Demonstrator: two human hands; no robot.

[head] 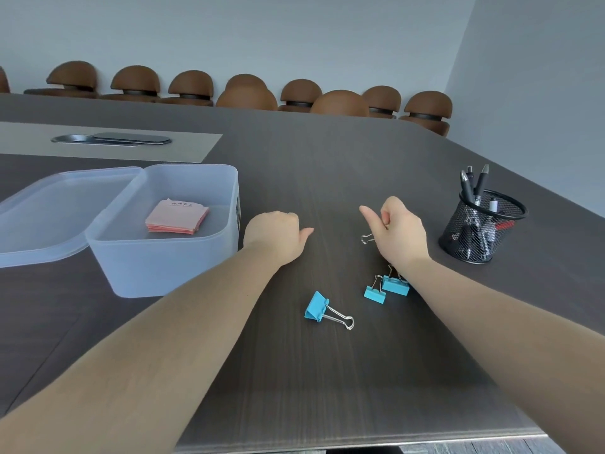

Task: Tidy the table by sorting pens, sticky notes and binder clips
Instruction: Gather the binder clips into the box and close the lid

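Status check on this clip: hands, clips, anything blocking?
Left hand fisted, nothing visible in it. Right hand closed, wire handle showing at its edge; grip unclear. Three blue binder clips loose on table. Nothing blocking.

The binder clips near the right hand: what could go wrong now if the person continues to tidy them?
1. The right hand covers a binder clip; only its wire handle shows, so the grasp may be poor and the clip may drop.
2. The right forearm lies over two blue clips and could sweep them away.
3. The mesh pen cup stands close to that hand; a wide motion might tip it.
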